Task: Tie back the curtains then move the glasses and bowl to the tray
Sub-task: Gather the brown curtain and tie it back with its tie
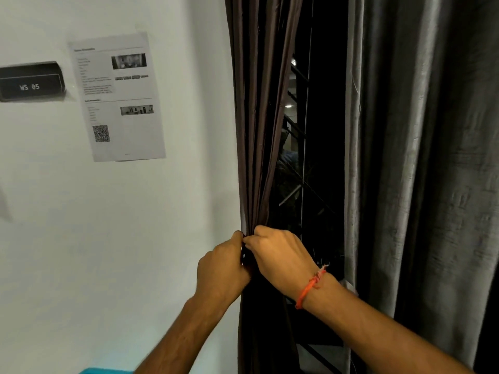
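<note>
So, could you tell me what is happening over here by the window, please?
A person is gathering the dark brown curtain against the wall. The left hand and right hand both pinch the bunched fabric at one spot, apparently fastening a tie-back, though the tie itself is hidden. The grey curtain on the other side hangs loose. No glasses, bowl or tray are in view.

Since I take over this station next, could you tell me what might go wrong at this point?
Both the left hand and right hand pinch the brown curtain at one gathered spot; if either slips, the folds may spread. No tie is visible, so securing it may mean letting go. The grey curtain hangs loose.
</note>
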